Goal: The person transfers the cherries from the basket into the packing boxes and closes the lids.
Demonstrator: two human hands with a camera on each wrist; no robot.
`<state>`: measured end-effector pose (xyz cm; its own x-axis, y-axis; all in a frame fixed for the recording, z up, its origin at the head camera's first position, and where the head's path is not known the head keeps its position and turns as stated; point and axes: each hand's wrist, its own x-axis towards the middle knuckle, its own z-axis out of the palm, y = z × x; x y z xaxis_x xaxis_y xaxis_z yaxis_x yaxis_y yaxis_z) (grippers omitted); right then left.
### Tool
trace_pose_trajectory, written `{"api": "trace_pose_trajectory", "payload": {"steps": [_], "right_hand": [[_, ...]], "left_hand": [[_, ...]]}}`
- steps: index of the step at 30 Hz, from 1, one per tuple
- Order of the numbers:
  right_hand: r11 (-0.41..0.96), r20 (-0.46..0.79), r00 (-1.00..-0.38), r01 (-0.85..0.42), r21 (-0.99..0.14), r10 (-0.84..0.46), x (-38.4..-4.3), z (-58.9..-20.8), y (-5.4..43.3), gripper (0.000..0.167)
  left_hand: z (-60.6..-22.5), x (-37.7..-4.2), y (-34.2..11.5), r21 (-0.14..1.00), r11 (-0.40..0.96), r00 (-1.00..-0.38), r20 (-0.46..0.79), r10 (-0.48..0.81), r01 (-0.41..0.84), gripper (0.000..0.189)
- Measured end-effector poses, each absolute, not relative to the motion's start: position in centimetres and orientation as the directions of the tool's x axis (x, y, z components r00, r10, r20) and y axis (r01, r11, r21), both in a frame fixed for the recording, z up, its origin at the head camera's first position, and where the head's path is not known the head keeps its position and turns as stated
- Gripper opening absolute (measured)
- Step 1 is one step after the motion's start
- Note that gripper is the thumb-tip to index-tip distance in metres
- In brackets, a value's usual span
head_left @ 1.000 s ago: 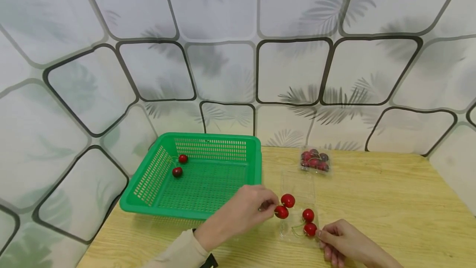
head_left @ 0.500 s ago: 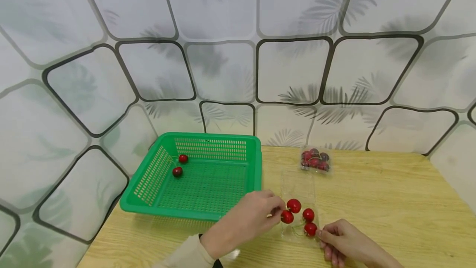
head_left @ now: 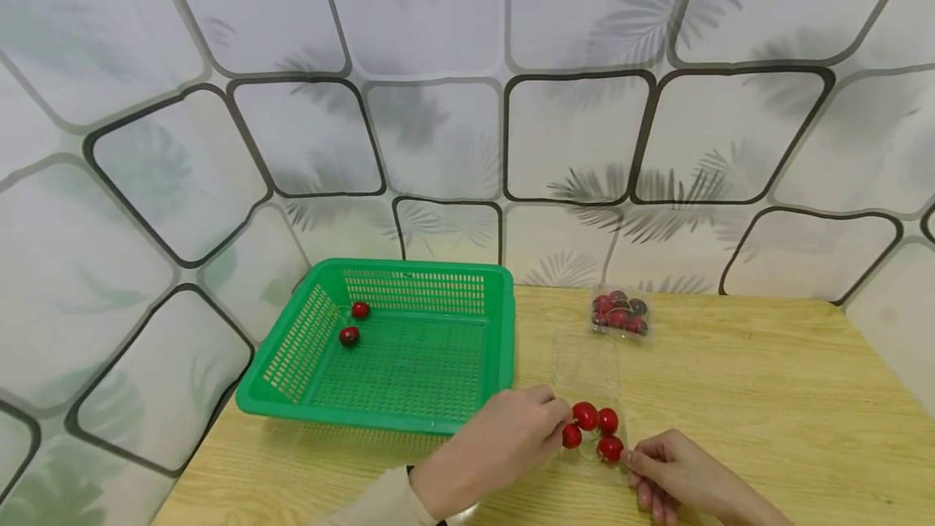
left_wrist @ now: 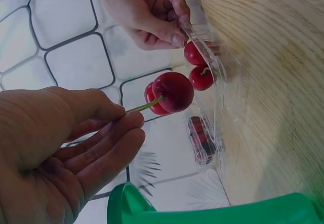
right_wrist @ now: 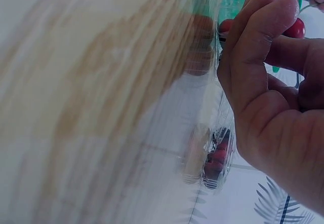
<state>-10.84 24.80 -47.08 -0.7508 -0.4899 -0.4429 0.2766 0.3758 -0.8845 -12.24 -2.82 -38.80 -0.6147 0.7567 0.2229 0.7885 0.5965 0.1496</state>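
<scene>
My left hand (head_left: 497, 441) pinches the green stem (left_wrist: 144, 105) of a pair of red cherries (left_wrist: 174, 92) between thumb and forefinger. The pair hangs over the near half of an opened clear plastic clamshell box (head_left: 584, 364), whose lid lies folded out toward the wall. Two other red cherries (head_left: 610, 450) sit inside that near half, with the hanging pair just to their left in the head view. At the box's right edge, my right hand (head_left: 679, 469) grips the thin rim between thumb and fingers, as the left wrist view shows.
Left of the box stands a large green plastic basket (head_left: 504, 331) with two dark red cherries (head_left: 349, 337) in its far left part. A second clear box (head_left: 621, 315) filled with cherries is farther back, near the patterned wall (head_left: 577, 136). All stand on a wooden table (head_left: 767, 380).
My left hand has moved right and slightly toward me, bringing its cherry pair from the box's left edge to beside the two inside. The right hand stays at the rim.
</scene>
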Motion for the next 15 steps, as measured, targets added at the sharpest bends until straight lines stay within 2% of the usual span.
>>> {"api": "trace_pose_trajectory", "payload": {"steps": [7,15], "right_hand": [[0.380,-0.452,-0.747,0.284,-0.880,-0.487,-10.8,-47.0,24.8,0.037],[0.384,-0.462,-0.749,0.296,-0.875,-0.474,-10.8,-47.0,24.8,0.036]], "left_hand": [[-39.1,-12.0,-2.0,0.020,0.588,-0.583,0.161,0.796,0.809,0.007],[-39.7,-11.5,-0.9,-0.102,0.609,-0.608,0.044,0.793,0.787,0.016]]}}
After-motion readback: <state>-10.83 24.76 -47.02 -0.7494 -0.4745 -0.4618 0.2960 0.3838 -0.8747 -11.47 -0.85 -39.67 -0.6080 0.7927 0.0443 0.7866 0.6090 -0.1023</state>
